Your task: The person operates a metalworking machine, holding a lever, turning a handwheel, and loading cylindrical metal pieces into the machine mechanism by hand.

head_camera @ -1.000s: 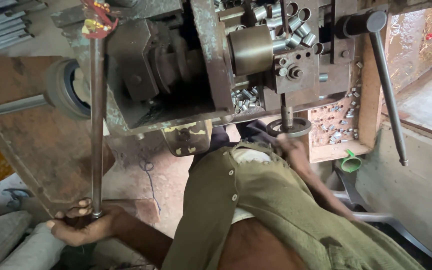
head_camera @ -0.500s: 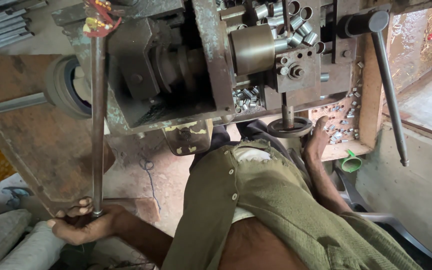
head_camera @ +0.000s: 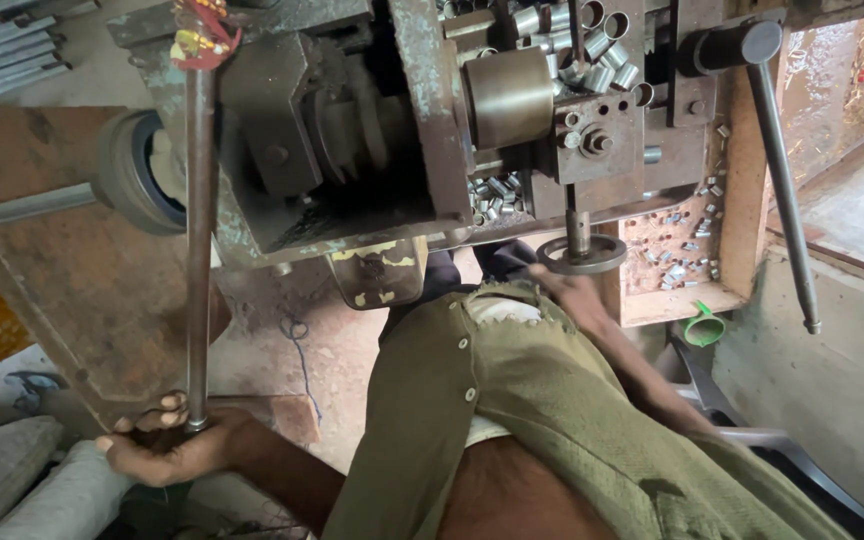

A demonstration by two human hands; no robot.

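Care is needed while the long lever rod [head_camera: 198, 250], rising above the closed grip of the left hand [head_camera: 167, 452], is kept steady, and the small handwheel [head_camera: 582, 254], touched by the right hand [head_camera: 564, 292], is turned slowly under the machine [head_camera: 352, 130].

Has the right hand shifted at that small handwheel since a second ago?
Yes. The right hand has slid left and up along the small handwheel, now lying at its lower-left rim under the vertical shaft.
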